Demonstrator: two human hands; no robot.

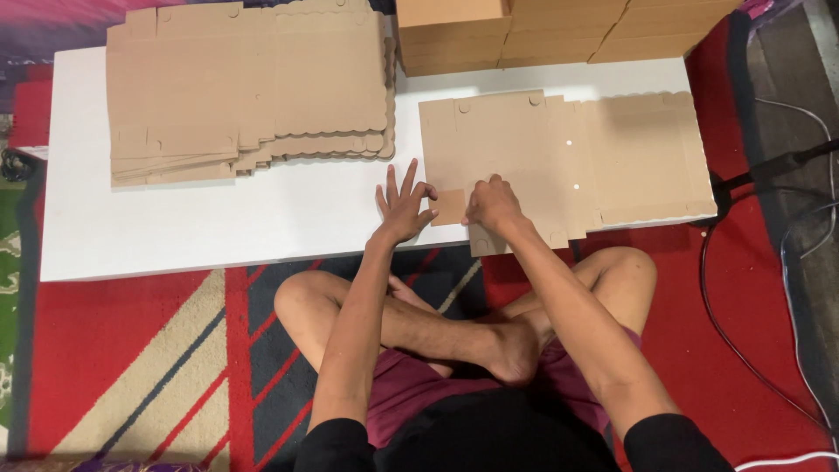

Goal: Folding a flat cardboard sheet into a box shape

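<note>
Crossed legs of a seated person fill the near view, on a red patterned rug [131,367], with both arms reaching forward to a low white table [218,236]. At the table's near edge, the left hand [404,208] lies flat with fingers spread, its fingertips touching a small flap [449,208] of a flat cardboard box blank [559,162]. Just beside it, the right hand [494,204] is curled and presses down on the same blank near that flap; whether it pinches the card cannot be told. The two hands are close but apart. The blank lies unfolded across the right half of the table, tan, with a scalloped right edge and small round holes; judging by this, its folding has barely begun. Farther off, by the far left corner, a stack of flat blanks [249,87] of the same tan card waits, many sheets deep, also scalloped. At the far right edge, folded boxes [559,31] sit side by side, plain tan, no labels visible. Black cables [760,262] trail over the rug to the right of the table.
</note>
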